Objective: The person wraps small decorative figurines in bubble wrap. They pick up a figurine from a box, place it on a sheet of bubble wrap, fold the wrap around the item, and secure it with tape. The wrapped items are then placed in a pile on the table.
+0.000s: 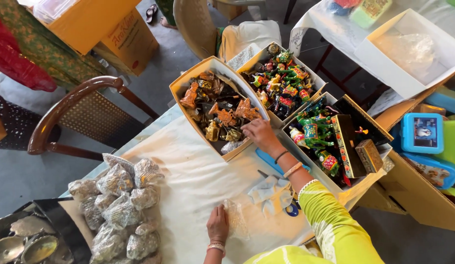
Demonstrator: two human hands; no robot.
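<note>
at centre frame the right hand (259,134) reaches with loosely spread fingers into the cream cardboard box of brown and gold figurines (191,80), grasping nothing visible. lower centre, the left hand (217,224) presses flat, open, on a clear crinkled plastic bag (236,218).

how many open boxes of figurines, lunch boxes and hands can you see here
Open boxes of figurines: 3 (brown figurines, mixed-colour figurines, green figurines)
Blue lunch boxes: 2 (upper, lower)
Hands: 2 (left hand, right hand)
Total: 7
</note>
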